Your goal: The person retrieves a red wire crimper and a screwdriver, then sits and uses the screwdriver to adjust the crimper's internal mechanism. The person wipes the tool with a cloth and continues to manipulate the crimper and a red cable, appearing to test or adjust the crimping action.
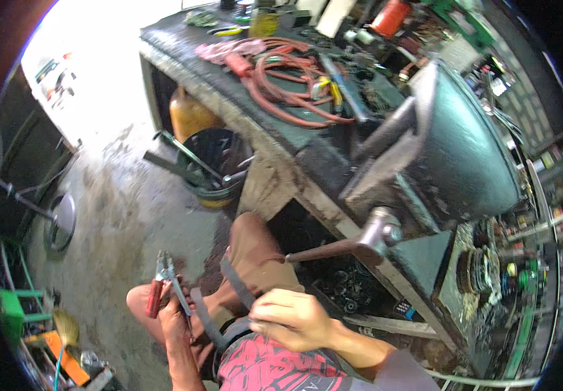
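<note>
A: Start at the left. What's there?
B: A round disc (pixel 64 215) above the floor, then the pliers (pixel 154 300), with a red handle and the jaws uppermost.
A: Who has them?
B: The left hand (pixel 176 318); its grip is closed round them, over the lap. Whether the jaws meet, I can't tell.
A: And next?
B: A dark bucket (pixel 215 194) on the floor with metal bars (pixel 193 158) sticking out, beside the desk (pixel 280 133). Nearer, over the thighs, there's a grey strip (pixel 237 282).
A: Is anything on the strip?
B: The right hand (pixel 294 318). Its fingertips are together on the strip's near end, so that grip is clamped.
A: What's on the desk?
B: A coiled red hose (pixel 265 91), then a blue bar (pixel 342 85) beside it, then a big vise (pixel 467 150) at the edge, its handle (pixel 324 251) reaching out above the right hand.
</note>
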A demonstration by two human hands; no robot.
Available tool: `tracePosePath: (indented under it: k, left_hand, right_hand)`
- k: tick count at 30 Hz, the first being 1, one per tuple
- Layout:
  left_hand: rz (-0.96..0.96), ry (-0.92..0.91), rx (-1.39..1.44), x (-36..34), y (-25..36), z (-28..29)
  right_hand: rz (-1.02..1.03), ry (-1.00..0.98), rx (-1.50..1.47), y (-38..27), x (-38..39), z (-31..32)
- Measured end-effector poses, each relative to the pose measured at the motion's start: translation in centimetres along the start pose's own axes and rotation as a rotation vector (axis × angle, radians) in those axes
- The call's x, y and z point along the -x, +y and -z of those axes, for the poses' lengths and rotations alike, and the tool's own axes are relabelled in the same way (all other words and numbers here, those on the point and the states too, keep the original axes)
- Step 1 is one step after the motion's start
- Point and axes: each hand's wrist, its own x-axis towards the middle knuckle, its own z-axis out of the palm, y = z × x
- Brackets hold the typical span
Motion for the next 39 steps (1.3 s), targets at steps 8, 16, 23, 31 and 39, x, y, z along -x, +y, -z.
tracePosePath:
  k: [8, 16, 23, 31, 39]
  left_hand:
    - [-0.233, 0.093, -0.458, 2.5, 3.2, -5.7]
    - [0.001, 0.025, -0.072, 2.7, 0.2, -5.5]
    - [-0.047, 0.236, 0.173, 2.7, -2.3, -3.3]
    - [-0.131, 0.371, 0.168, 3.1, -1.1, -4.6]
    - [-0.213, 0.554, 0.153, 2.3, -2.2, -1.7]
  right_hand:
    - [-0.429, 1.232, 0.466, -5.1, 12.9, 19.6]
    - [-0.961, 0.906, 1.159, 5.3, 12.7, 32.2]
    - [-0.056, 0.165, -0.203, -3.8, 8.7, 14.5]
    - [-0.719, -0.198, -0.592, 7.0, -2.9, -13.9]
    - [-0.562, -0.359, -0.586, 9.2, -4.5, -18.9]
